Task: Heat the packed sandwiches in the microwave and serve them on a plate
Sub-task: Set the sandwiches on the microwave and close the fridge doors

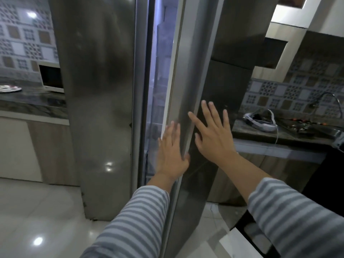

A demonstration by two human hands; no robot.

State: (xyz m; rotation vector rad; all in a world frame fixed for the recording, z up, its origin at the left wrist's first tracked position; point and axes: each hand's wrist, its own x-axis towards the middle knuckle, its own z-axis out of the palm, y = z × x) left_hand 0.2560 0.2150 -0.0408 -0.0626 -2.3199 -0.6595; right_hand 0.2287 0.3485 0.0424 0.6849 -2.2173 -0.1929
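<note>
A tall steel fridge fills the middle of the head view. Its right door [188, 75] stands slightly ajar, with a lit gap [158, 75] beside the left door [96, 90]. My left hand [172, 151] lies flat on the edge of the right door, fingers apart, blurred. My right hand [214, 133] is spread flat against the door's dark front. Neither hand holds anything. A white microwave [51, 78] sits on the left counter, partly hidden by the fridge. A patterned plate [9, 88] lies left of it. No sandwiches are visible.
A dark stone counter [31, 103] runs on the left above pale cabinets. On the right counter [260, 135] lie a white headset [260, 120], a sink and a tap [333, 101]. Glossy pale floor tiles [37, 220] lie below.
</note>
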